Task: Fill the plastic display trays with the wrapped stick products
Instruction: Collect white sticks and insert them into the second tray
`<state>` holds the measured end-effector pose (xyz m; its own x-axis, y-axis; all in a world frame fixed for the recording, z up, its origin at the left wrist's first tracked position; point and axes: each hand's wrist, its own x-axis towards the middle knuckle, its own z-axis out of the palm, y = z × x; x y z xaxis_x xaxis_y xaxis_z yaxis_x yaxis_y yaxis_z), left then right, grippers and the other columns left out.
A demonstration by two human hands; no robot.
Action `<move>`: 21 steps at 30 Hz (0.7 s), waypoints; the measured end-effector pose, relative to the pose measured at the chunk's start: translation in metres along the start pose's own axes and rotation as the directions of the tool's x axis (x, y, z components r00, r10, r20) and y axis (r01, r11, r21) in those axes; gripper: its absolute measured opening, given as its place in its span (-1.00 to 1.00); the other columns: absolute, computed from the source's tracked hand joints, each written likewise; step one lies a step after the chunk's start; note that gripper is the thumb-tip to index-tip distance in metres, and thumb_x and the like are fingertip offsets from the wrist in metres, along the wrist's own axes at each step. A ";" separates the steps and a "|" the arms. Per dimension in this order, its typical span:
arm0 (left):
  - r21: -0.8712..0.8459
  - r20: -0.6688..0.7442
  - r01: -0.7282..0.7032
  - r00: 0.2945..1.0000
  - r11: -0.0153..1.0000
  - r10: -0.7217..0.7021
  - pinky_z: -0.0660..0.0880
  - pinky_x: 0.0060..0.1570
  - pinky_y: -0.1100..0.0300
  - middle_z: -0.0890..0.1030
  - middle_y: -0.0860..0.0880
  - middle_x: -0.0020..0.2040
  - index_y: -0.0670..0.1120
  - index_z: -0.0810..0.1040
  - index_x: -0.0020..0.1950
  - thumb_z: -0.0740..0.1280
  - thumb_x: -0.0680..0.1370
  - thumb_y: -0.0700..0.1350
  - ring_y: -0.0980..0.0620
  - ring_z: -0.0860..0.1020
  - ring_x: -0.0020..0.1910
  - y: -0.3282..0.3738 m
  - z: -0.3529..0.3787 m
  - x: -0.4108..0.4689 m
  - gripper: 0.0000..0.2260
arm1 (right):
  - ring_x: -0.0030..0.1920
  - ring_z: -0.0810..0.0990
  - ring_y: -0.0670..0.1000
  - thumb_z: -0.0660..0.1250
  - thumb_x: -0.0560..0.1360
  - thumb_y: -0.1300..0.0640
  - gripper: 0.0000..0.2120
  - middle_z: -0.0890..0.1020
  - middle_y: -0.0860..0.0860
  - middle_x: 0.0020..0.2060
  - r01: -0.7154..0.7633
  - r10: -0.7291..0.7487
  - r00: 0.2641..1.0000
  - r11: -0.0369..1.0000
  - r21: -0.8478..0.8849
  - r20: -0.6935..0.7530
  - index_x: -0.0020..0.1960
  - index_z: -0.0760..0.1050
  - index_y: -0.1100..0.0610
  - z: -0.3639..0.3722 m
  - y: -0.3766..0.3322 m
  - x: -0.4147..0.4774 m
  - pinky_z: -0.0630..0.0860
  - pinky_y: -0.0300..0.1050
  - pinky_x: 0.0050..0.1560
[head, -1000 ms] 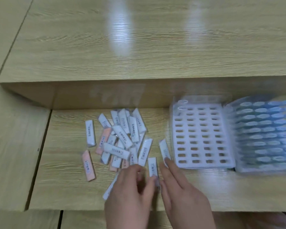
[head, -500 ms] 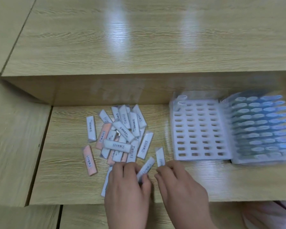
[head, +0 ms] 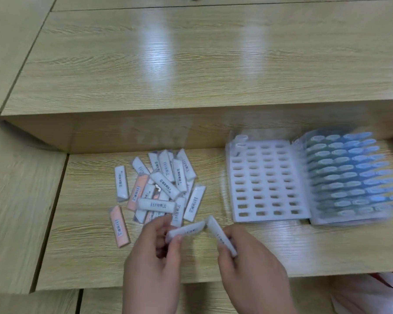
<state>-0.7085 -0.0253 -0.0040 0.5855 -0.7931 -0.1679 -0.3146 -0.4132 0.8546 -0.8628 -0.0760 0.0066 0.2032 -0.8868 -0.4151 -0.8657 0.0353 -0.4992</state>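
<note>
Hands each pinching wrapped stick, tray nearby

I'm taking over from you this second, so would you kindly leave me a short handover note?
Left hand grips one white stick; right hand grips a second white stick.
Loose pile of white and pink sticks lies left of the white tray.
Done: blue tray at right looks filled, though blurred.
To do: white tray's slots are nearly all empty; slot the held sticks, then the pile.
</note>
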 end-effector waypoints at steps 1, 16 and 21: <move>-0.085 0.009 0.006 1.000 0.996 -0.006 0.55 -0.07 0.12 0.68 0.16 -0.07 0.34 0.52 0.11 0.46 0.49 -0.19 0.16 0.65 -0.11 0.005 -0.001 0.003 -0.58 | -0.19 0.56 -0.15 0.18 0.57 -0.13 -0.95 0.61 -0.24 -0.14 -0.048 0.038 0.998 0.983 0.178 0.055 0.02 0.40 -0.25 -0.009 0.003 0.002 0.47 -0.24 -0.20; -0.184 0.045 -0.297 0.950 0.937 0.310 0.56 -0.09 0.32 0.67 0.15 -0.08 0.17 0.67 -0.05 0.49 0.51 -0.13 0.12 0.65 -0.05 0.112 0.052 0.073 -0.82 | -0.19 0.65 -0.20 0.37 0.57 0.10 -0.92 0.69 -0.16 -0.16 0.323 -0.132 0.933 0.719 0.616 -0.336 -0.03 0.59 -0.08 -0.096 0.023 0.100 0.56 -0.34 -0.23; 0.016 0.046 -0.387 0.921 0.922 0.386 0.52 -0.07 0.39 0.62 0.24 -0.07 0.10 0.67 0.03 0.46 0.53 -0.12 0.22 0.62 -0.05 0.105 0.074 0.076 -0.86 | -0.12 0.62 -0.32 0.36 0.51 -0.05 -0.93 0.62 -0.36 -0.09 0.317 -0.190 0.913 0.886 0.339 -0.360 -0.02 0.50 -0.18 -0.084 0.030 0.125 0.55 -0.37 -0.19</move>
<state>-0.7525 -0.1618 0.0369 0.3839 -0.9107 0.1524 -0.5284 -0.0813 0.8451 -0.9021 -0.2240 0.0034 0.1850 -0.9827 -0.0105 -0.5473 -0.0942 -0.8316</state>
